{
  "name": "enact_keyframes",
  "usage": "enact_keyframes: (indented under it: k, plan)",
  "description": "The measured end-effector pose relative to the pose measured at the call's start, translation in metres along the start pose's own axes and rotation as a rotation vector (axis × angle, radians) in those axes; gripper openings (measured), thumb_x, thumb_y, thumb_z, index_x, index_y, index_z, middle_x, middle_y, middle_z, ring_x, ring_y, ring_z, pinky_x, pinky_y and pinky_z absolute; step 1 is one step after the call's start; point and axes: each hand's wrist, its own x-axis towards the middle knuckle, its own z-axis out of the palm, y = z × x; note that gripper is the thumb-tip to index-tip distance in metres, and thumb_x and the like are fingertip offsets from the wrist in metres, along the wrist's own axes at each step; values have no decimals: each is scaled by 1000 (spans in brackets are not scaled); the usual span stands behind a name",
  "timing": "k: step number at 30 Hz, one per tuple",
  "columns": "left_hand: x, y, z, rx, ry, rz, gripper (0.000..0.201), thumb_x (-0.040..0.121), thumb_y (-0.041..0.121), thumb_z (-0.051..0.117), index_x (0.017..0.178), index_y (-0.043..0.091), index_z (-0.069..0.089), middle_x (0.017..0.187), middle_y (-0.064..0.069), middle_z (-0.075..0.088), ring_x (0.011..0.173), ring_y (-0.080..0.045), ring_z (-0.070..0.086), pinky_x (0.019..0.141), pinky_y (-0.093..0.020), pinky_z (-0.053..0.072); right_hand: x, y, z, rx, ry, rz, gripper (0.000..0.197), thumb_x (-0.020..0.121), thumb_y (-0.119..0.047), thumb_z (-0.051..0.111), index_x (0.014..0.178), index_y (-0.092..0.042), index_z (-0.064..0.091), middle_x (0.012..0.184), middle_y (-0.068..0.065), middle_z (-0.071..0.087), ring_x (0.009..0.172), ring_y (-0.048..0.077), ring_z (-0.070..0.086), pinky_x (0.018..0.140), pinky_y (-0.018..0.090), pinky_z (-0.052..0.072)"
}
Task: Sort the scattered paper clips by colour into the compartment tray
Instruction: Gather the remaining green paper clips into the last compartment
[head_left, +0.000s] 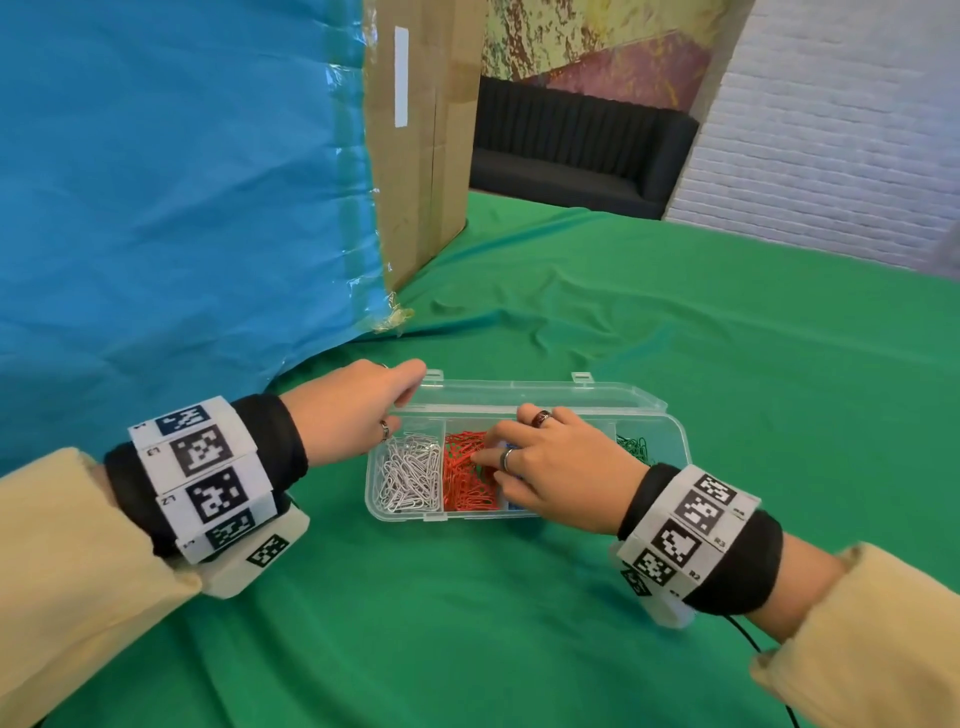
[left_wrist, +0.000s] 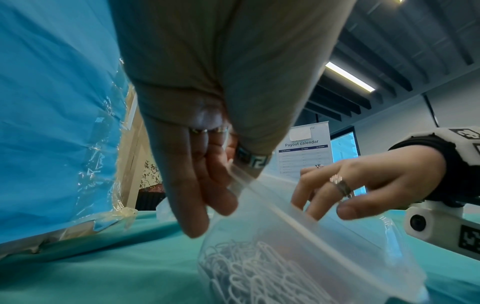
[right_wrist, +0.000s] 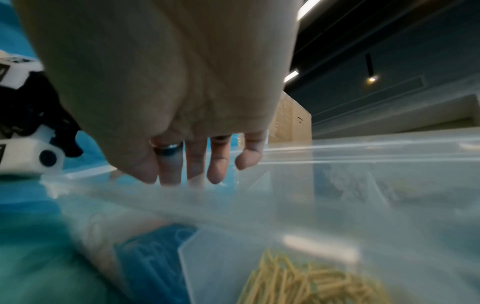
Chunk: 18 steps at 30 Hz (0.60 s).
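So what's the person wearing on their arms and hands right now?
Both arms wear pale yellow sleeves with black cuffs, each wrapped in a white band of black square-code markers over a white wrist camera. The left hand has a silver ring; the right hand has a dark red ring and a silver one. A thin black cable trails from the right wrist.

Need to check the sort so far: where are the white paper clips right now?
In the head view, the white paper clips fill the leftmost compartment of the clear tray, beside the red clips and just below the left hand.

The head view looks down on the tray (head_left: 670, 415); both wrist views sit low and close beside it, facing twelve o'clock.
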Motion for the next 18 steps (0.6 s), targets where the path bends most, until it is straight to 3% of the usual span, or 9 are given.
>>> enact_keyframes:
  k: [4,8,11,14,18]
  plan:
    - [-1,-2,2,-45,5,-14,15,91,12,53,93,11,39,67,0,46,55,-13,42,52,-25,33,13,-5,-18,102,22,-86,35,87,-31,39,99,-24,71,93,-5,67,71,23,60,59,31,52]
    - [-1,-2,1,-90,11,-21,16,90,13,55,91,14,38,64,1,48,56,-14,48,56,-31,39,25,-35,-19,164,-143,-244,47,94,-37,27,112,-21,67,113,-6,66,80,26,65,67,35,54]
    - [-2,-2,1,-108,12,-21,16,90,14,56,91,14,39,63,1,49,59,-20,56,58,-32,42,26,-48,-18,126,-332,-193,46,100,-40,23,127,-23,56,133,-8,52,91,30,64,65,32,43]
    - [-2,-2,0,-90,33,-2,18,90,15,57,91,15,39,64,2,47,60,-18,53,58,-32,40,29,-50,-21,78,-331,-146,47,101,-40,21,124,-22,58,141,-15,43,91,29,65,62,28,32]
    - [0,-2,0,-69,49,26,19,90,16,57,91,15,38,63,1,44,56,-13,43,55,-29,35,33,-46,-19,9,-333,-84,48,101,-38,20,119,-21,60,144,-19,37,94,28,64,64,29,32]
